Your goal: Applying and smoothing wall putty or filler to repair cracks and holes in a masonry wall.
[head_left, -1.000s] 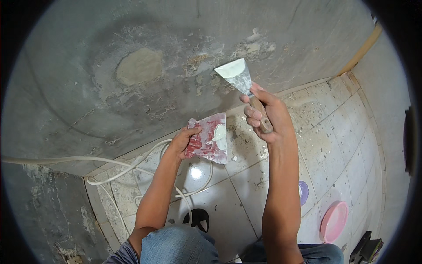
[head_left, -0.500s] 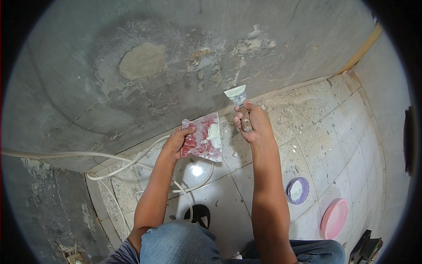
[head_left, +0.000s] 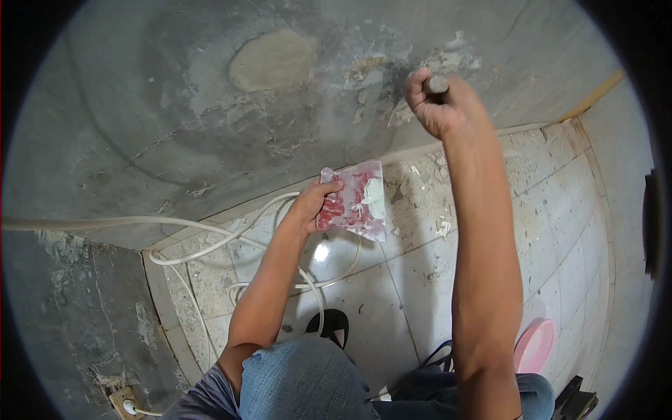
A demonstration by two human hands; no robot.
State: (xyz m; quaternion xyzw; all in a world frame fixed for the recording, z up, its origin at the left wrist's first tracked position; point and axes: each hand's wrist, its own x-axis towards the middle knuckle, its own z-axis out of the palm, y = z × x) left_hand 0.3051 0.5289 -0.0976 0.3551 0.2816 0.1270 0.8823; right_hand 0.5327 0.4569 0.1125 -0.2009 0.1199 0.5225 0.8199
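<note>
My left hand (head_left: 311, 204) grips a flat red plastic spreader (head_left: 341, 212), thumb on top, held low in front of the wall. A blob of pale putty (head_left: 375, 198) sits near the spreader's right edge. My right hand (head_left: 448, 106) is raised against the grey wall (head_left: 231, 150), wrapped round the handle of a putty knife (head_left: 439, 85). Its handle end points toward me; the hand hides the blade. Around it the wall surface is chipped and flaking. Farther left, a smooth beige patch (head_left: 273, 59) shows on the wall.
A white hose (head_left: 189, 257) loops over the tiled floor at the left. Plaster crumbs (head_left: 420, 192) lie along the wall's foot. My right forearm partly covers a pink dish (head_left: 535, 346). A plug sits in a wall socket (head_left: 126, 402) at the lower left.
My right hand has lifted the putty knife up and right to the wall, turning the blade out of sight. The purple tub is now hidden. The view has shifted, with the spreader still in my left hand.
</note>
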